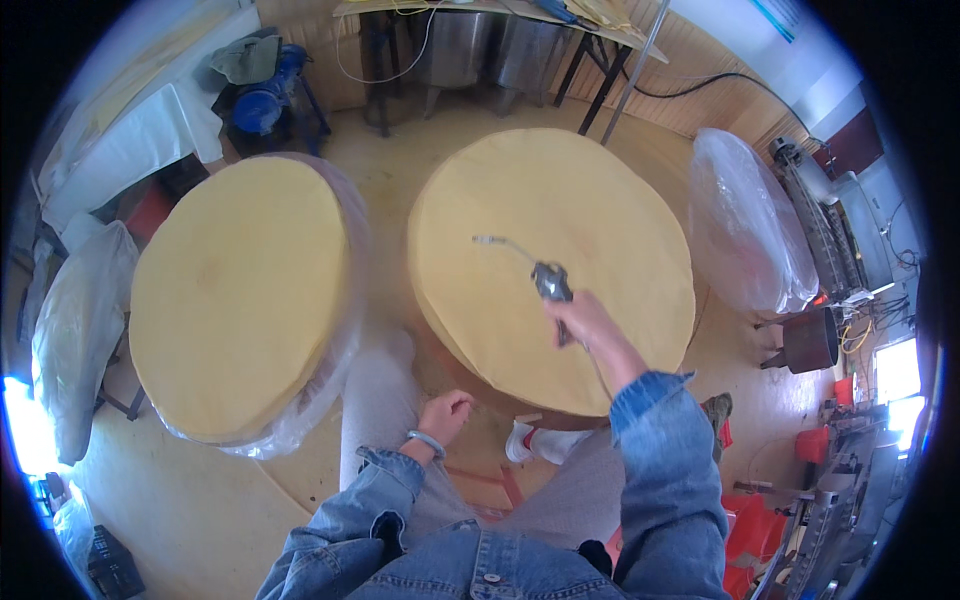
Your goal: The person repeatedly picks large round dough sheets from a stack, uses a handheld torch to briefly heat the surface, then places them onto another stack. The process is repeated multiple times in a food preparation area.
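My right hand (587,321) grips a small gas torch (552,283) with a dark handle, a bent thin metal tube and a metal nozzle. A hose runs down from its handle. The torch is over a large round stack of thin yellow sheets (630,247); no flame can be seen. My left hand (448,417) rests near my leg with its fingers curled and nothing visible in it; a pale bracelet is on the wrist. Another round yellow stack (240,300), with clear plastic around its lower side, stands to the left.
Plastic-wrapped bundles lie at the far left (82,330) and right (746,225). A table (480,10) stands at the back over metal vessels, near a blue machine (259,109). A dark metal pot (810,341) and machinery (844,517) are at the right.
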### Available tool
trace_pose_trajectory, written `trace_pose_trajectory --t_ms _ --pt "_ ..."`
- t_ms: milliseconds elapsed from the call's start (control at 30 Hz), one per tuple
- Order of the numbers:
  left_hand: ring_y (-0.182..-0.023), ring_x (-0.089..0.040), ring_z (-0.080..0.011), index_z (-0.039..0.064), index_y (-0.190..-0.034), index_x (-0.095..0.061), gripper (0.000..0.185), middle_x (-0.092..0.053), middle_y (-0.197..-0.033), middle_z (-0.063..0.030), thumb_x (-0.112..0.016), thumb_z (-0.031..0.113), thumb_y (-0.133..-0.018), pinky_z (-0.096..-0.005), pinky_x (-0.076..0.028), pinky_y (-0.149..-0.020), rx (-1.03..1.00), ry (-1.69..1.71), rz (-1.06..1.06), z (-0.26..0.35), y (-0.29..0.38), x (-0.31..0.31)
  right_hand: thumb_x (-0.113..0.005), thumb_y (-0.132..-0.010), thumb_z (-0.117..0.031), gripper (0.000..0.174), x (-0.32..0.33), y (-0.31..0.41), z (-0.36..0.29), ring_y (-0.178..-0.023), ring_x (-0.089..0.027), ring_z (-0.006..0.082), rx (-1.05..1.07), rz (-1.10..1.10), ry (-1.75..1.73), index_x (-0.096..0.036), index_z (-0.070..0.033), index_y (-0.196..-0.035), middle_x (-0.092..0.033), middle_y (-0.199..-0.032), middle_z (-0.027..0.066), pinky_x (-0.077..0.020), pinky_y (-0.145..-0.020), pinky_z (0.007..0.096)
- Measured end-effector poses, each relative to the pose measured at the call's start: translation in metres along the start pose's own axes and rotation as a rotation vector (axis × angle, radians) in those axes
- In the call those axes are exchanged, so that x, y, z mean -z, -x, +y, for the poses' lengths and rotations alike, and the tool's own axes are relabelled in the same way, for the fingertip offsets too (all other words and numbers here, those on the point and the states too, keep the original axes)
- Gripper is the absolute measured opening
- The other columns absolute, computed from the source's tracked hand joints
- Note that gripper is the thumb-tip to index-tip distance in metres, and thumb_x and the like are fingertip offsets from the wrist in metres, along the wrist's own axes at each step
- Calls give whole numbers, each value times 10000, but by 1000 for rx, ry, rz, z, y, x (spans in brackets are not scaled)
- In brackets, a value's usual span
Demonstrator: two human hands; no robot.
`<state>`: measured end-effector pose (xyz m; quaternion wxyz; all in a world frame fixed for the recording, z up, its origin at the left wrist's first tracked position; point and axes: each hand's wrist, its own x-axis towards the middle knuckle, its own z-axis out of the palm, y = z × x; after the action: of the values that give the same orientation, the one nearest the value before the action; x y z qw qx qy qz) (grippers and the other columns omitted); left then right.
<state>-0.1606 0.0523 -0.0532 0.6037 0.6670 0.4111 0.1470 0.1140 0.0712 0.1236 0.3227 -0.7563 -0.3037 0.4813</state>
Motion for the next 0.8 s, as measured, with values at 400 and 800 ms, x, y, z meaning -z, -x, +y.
trace_pose_trajectory --t_ms 400,800 --pt "-653 -600 -140 27 -952 -618 138 -633 -761 -71 -554 107 -860 -270 -485 -612 -10 113 29 -5 -15 -5 -577 -829 -261 318 195 -70 54 -465 -605 242 -91 767 -450 -542 -13 -633 -568 -562 118 -463 -380 333" --pt "-628 -609 -128 28 -940 -620 125 -633 -725 -72 -549 97 -863 -265 -483 -577 -53 69 68 -1 -13 -6 -589 -807 -231 250 116 46 55 -480 -606 192 -96 175 -78 -605 4 -722 -579 -545 74 -486 -465 322"
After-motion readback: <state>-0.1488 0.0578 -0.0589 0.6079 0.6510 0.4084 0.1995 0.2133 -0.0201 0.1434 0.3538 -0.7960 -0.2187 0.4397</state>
